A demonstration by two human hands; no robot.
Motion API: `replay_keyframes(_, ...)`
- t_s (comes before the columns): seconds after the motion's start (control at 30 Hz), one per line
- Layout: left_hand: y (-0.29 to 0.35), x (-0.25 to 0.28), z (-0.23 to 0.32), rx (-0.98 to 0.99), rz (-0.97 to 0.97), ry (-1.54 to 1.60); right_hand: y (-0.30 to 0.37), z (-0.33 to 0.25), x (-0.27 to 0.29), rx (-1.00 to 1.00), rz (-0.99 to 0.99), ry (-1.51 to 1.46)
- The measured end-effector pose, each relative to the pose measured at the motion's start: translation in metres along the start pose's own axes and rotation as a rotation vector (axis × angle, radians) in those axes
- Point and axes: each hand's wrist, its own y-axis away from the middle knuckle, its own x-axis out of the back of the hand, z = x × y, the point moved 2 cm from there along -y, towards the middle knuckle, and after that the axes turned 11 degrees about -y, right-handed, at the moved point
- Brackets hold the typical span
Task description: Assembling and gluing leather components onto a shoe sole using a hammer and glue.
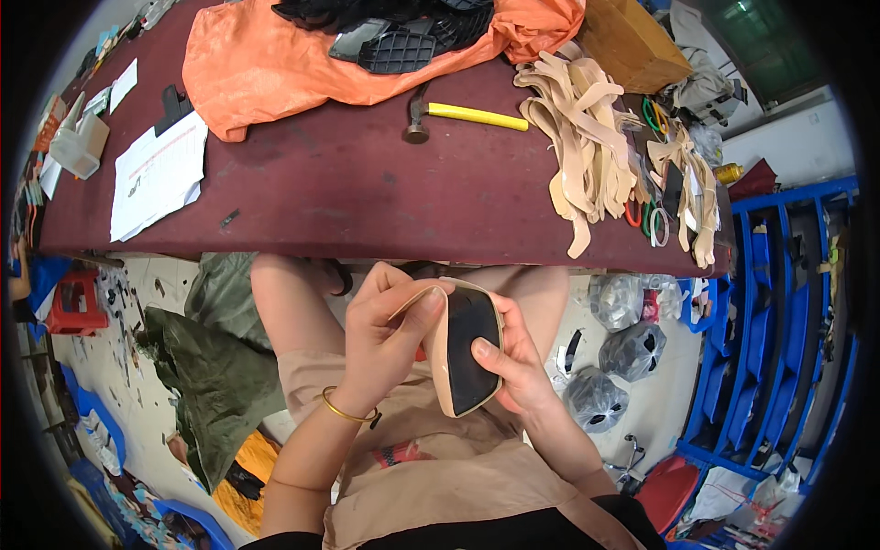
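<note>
Above my lap, at the table's near edge, my right hand (515, 362) grips a black sole-shaped piece (472, 344) with its thumb pressed on the black face. A beige strip (441, 367) runs along the edge of that piece. My left hand (390, 321) pinches the upper part of the beige strip between thumb and fingers, where it bends over to the left. On the table, a hammer (467, 115) with a yellow handle lies beyond my hands. A pile of beige strips (582, 137) lies to its right.
An orange sack (275, 73) with black ridged pieces (397, 52) covers the table's far side. Papers (160, 174) lie on the left, scissors (634, 211) on the right. A blue rack (765, 330) stands at right; plastic bags (596, 399) and dark green cloth (206, 367) lie on the floor.
</note>
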Motion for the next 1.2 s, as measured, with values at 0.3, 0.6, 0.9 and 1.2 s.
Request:
replay_keyframes(0.3,0.008,-0.012,-0.025,0.307,-0.081,0.252,-0.020,-0.010,0.036,0.063,-0.239,0.305)
replay_keyframes(0.6,0.014,-0.035,-0.046,0.692,-0.031,0.970,-0.024,0.001,0.047,0.172,-0.267,0.604)
replay_keyframes(0.9,0.010,-0.015,-0.039,0.425,-0.059,0.525,-0.078,-0.004,-0.002,-0.251,-0.072,0.201)
replay_keyframes(1.2,-0.003,-0.023,-0.044,0.641,0.107,0.854,-0.080,0.015,0.005,0.130,0.193,0.279)
